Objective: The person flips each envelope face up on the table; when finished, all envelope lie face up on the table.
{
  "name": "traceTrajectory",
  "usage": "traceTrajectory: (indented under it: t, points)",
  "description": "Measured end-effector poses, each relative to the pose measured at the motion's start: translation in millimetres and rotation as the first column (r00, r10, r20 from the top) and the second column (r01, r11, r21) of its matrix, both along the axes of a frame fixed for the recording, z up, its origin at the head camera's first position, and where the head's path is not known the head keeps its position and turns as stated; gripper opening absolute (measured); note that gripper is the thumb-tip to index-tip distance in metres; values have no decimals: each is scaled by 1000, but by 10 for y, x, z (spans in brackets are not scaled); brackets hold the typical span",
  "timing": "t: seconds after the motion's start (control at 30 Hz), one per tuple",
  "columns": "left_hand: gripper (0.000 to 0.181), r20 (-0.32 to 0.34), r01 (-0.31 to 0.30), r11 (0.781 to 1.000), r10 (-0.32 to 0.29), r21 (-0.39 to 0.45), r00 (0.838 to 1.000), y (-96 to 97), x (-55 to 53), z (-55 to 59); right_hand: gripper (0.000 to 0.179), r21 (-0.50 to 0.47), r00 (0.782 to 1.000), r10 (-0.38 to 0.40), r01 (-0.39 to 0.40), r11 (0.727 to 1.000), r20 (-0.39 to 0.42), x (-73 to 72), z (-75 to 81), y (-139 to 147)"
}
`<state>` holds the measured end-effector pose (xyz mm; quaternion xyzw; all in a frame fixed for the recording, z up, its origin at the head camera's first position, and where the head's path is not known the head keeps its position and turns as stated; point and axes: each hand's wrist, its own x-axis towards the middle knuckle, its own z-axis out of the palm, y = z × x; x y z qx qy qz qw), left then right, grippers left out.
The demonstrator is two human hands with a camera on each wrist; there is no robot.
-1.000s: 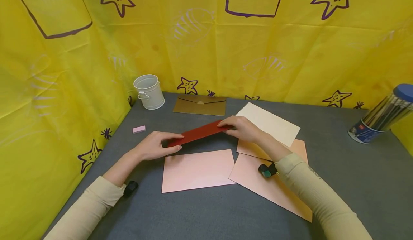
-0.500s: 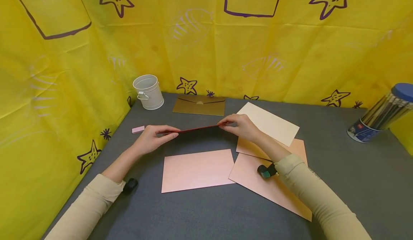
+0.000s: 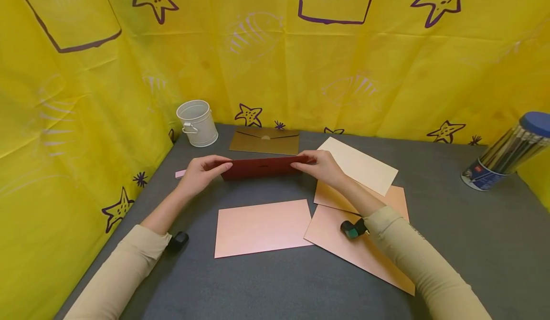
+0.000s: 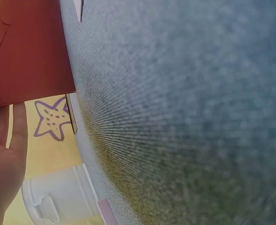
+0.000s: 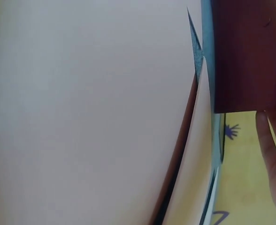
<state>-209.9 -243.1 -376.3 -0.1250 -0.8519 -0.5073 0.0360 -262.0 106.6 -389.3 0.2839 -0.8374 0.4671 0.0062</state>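
A dark red envelope (image 3: 263, 168) is held up between both hands over the table, its broad face turned toward the head camera. My left hand (image 3: 198, 176) pinches its left end, thumb in front. At the opposite end my right hand (image 3: 321, 168) pinches the top corner. The left wrist view shows a flap line on the red envelope (image 4: 27, 51), with fingers (image 4: 19, 129) at its edge. A pale pink envelope (image 3: 263, 229) lies flat nearer the body. Behind the red one lies a gold envelope (image 3: 264, 143), flap side up.
To the right, a cream envelope (image 3: 361, 165) and peach envelopes (image 3: 365, 258) overlap under the right forearm. A white metal bucket (image 3: 198, 125) stands back left, near a pink eraser (image 3: 180, 173). Far right is a blue pot of pencils (image 3: 485, 174). Yellow patterned cloth (image 3: 275, 71) hangs behind.
The red envelope has turned from a slanted face through edge-on to nearly upright, its other face now toward the head camera. The left hand has risen slightly; the right has stayed about in place.
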Motion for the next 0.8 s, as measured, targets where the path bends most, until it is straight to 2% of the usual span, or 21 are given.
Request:
traceTrajectory:
  t: [0.1, 0.3, 0.53, 0.57, 0.77, 0.8]
  points:
    - [29, 28, -22, 1000, 22, 12, 999, -10, -15, 0, 22, 5, 999, -19, 19, 1000, 41, -17, -1, -1]
    - [30, 51, -25, 1000, 26, -16, 998, -36, -50, -43, 27, 48, 995, -33, 28, 998, 99, -53, -17, 14]
    - [33, 73, -28, 996, 34, -82, 997, -60, -81, -86, 29, 107, 994, -19, 7, 994, 109, -103, -58, 36]
    - [33, 78, -25, 995, 33, -96, 996, -39, -52, -44, 29, 119, 994, -14, 1, 993, 109, -107, -62, 40]
    - [24, 52, -38, 985, 47, -167, 998, -68, -48, -73, 27, 178, 993, 1, -23, 984, 121, -112, -94, 64]
    - [23, 43, -42, 984, 50, -174, 998, -99, -78, -126, 26, 185, 993, 1, -23, 982, 121, -114, -100, 66]
